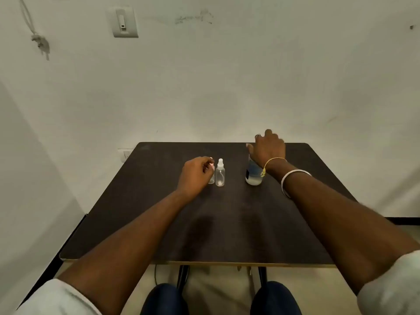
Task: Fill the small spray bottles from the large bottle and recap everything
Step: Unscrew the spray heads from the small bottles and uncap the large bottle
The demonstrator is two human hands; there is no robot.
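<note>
Two small clear spray bottles stand side by side at the middle of the dark table [159,223]. The right small bottle [220,173] is upright with its white spray cap on. My left hand [195,175] hides most of the left small bottle [211,179], and its curled fingers pinch that bottle at the cap. Further right stands the large clear bottle [252,177], which has a dark label and holds liquid. My right hand [269,148] hovers over its top with spread fingers, hiding the neck and cap.
The table stands against a white wall, its far edge just behind the bottles. Bare tabletop lies on both sides of the bottles and in front of them. My knees show below the near edge.
</note>
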